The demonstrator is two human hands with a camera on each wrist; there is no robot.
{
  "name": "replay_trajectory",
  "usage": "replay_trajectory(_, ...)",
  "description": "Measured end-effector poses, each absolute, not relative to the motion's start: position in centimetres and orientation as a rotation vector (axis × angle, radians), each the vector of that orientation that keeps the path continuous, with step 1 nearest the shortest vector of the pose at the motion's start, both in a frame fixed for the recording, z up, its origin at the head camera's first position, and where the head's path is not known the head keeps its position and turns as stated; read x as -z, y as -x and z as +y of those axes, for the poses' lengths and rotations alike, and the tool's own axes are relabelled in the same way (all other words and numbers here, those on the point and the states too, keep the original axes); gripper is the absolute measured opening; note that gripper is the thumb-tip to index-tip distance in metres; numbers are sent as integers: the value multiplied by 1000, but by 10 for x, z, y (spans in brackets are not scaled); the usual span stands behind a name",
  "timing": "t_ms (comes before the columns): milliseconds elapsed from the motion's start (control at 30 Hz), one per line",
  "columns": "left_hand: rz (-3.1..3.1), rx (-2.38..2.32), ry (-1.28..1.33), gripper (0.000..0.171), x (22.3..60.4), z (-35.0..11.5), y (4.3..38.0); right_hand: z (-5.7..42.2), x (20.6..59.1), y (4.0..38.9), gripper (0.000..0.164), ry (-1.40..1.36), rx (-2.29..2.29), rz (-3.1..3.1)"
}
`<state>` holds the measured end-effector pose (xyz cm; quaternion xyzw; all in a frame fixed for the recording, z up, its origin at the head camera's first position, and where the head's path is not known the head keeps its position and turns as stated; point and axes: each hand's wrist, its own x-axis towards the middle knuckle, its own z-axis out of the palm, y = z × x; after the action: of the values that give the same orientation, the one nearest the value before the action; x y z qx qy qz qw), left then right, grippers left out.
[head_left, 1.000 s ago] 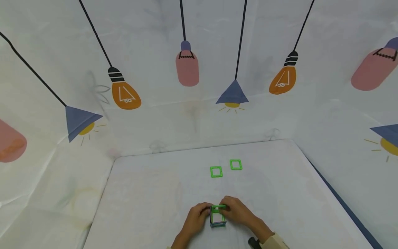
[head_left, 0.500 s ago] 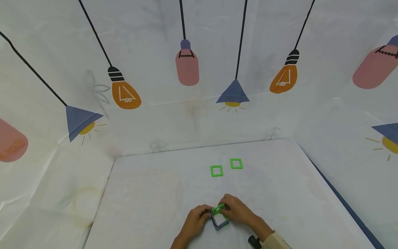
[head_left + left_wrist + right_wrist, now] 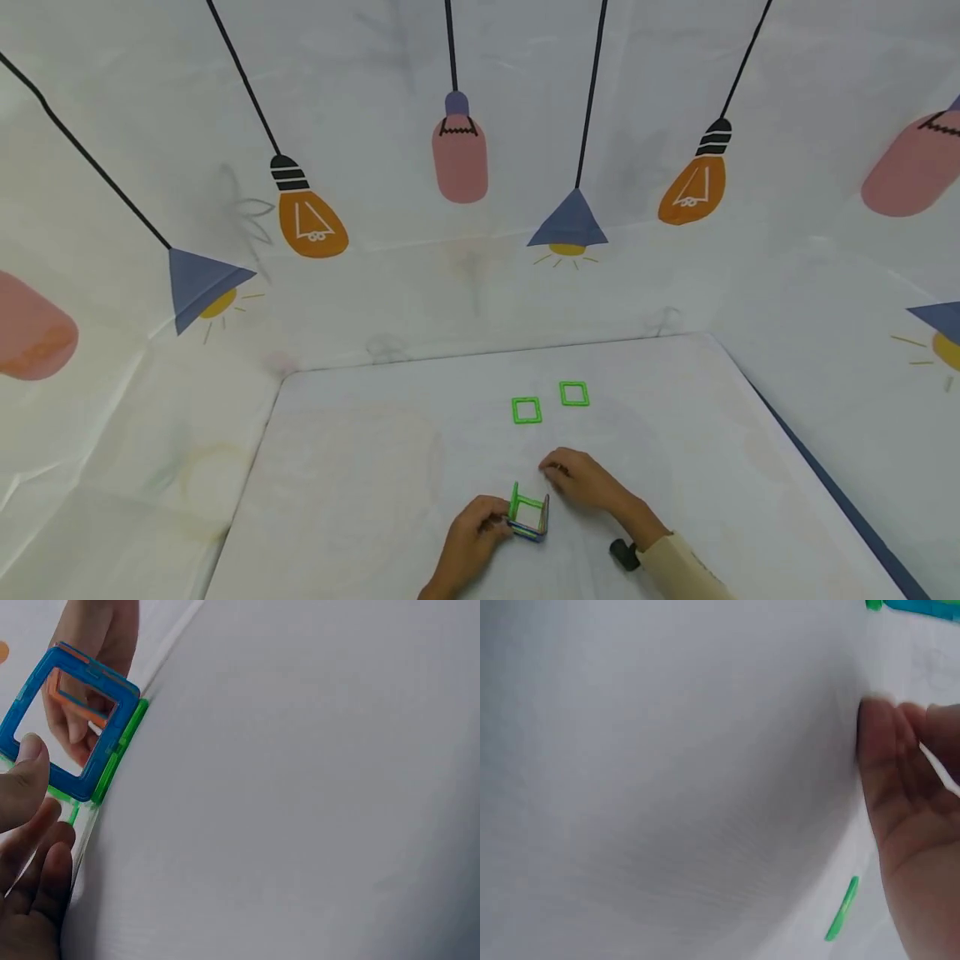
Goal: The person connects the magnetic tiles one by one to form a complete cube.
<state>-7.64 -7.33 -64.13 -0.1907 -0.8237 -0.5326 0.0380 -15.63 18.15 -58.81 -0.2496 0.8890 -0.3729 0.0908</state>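
My left hand (image 3: 474, 533) pinches a partly built box of square magnetic tiles (image 3: 528, 532) near the front of the table. In the left wrist view the thumb presses a blue tile (image 3: 88, 784) and the other fingers curl below. A green tile (image 3: 120, 754) joins its lower edge, and an orange tile (image 3: 96, 716) shows through its opening. My right hand (image 3: 585, 481) is apart from the box, to its upper right, with nothing between its loosely bent fingers. In the right wrist view its fingertips hover close over the white surface.
Two loose green square tiles, one nearer (image 3: 527, 422) and one farther right (image 3: 574, 405), lie flat beyond the hands. The white table (image 3: 360, 500) meets a lamp-printed backdrop (image 3: 480, 292) at its back edge. A black wrist device (image 3: 624, 554) sits by the right sleeve.
My right hand has let go of the box and moved away, up and to the right. The box has turned in my left hand, its green upright tile now at the left.
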Motion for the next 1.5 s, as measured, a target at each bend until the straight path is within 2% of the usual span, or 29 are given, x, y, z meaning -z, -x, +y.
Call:
replay_trajectory(233,-2552,1572,569,22,637,-71,72,172,583,196,15,464,1001,2868)
replay_trajectory(533,-2555,1599,611,23,636,-69,71,165,587,243,58,419,829,2858)
replay_trajectory(700,-2535,1542,640,26,642,-68,72,164,589,257,65,413,764,2810)
replay_trajectory(933,-2563,1417,660,30,642,-69,74,163,592,261,54,368,901,2808)
replay_trajectory(1267,-2615,1388,616,28,641,-70,73,171,602,246,38,263,1189,2711)
replay_trajectory(1500,-2648,1414,549,29,639,-69,75,175,601,226,9,289,1249,2775)
